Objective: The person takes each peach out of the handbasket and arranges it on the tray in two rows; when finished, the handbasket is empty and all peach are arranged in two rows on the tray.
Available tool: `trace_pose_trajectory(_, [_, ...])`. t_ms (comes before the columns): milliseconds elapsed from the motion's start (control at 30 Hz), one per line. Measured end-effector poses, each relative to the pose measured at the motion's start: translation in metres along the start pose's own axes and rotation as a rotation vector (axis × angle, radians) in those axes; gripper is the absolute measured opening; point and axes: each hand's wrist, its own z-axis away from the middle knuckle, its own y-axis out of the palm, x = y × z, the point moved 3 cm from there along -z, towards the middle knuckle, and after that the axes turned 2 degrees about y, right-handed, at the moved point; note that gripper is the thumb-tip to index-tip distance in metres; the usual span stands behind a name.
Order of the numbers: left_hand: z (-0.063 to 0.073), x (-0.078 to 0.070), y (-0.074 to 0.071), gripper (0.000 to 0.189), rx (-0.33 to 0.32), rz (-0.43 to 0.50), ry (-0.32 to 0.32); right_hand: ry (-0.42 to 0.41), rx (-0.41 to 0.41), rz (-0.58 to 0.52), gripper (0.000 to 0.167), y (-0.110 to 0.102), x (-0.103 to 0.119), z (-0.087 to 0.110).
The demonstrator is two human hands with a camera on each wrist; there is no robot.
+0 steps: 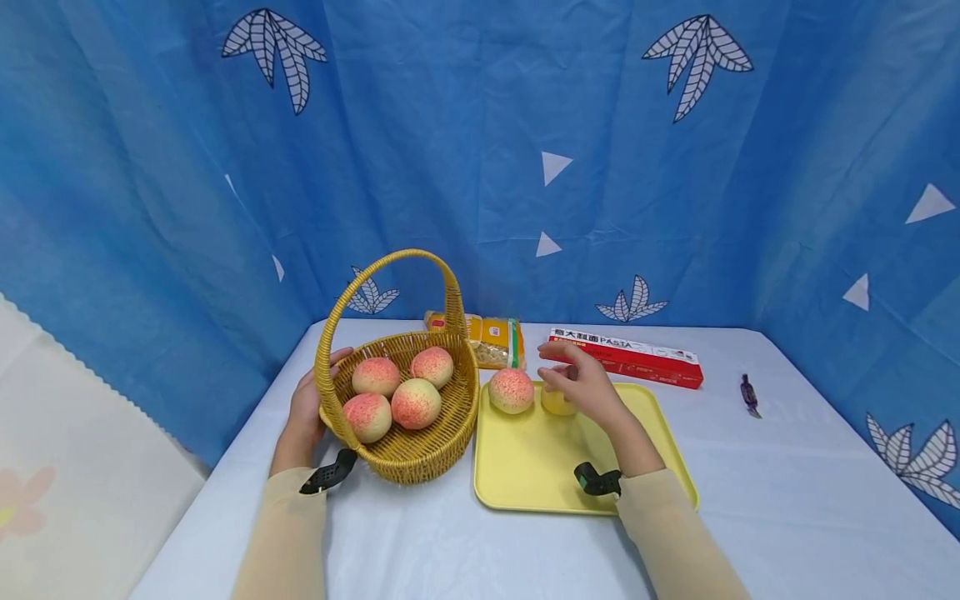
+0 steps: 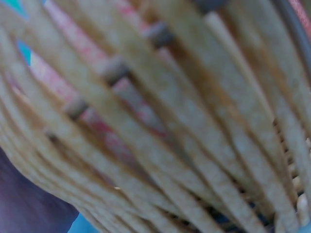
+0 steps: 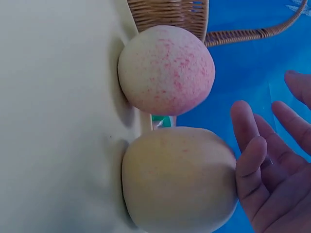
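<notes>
A yellow wicker basket (image 1: 427,462) with a tall arched handle holds several pink-and-cream peaches (image 1: 417,404). Against its left outer side rests my left hand (image 1: 303,410), fingers stretched along the wall near the rim. Woven strips (image 2: 160,111) fill the left wrist view, hiding most of that hand. On a yellow tray (image 1: 525,475) to the right lie two more peaches: a speckled pink one (image 1: 512,392) and a paler one (image 3: 180,179). My right hand (image 1: 588,387) hovers over the paler one with parted, slightly bent fingers. Whether a fingertip touches it, I cannot tell.
Behind the tray lies a red-and-white pasta box (image 1: 637,360). An orange-and-clear food packet (image 1: 491,340) sits behind the basket. A small dark wrapped item (image 1: 748,394) is at the right on the white tablecloth (image 1: 397,542). Blue curtain (image 1: 480,167) encloses the back.
</notes>
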Motion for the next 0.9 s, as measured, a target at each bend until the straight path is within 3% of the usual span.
trace_pose_trajectory(533, [0.001,0.001,0.001,0.047,-0.001,0.005,0.013,-0.142,0.036,0.067,0.040,0.032,0.020,0.005])
trace_pose_trajectory(900, [-0.001,0.002,0.000,0.046,-0.013,0.018,-0.001,-0.235,0.081,0.024,0.039,0.057,0.036,0.009])
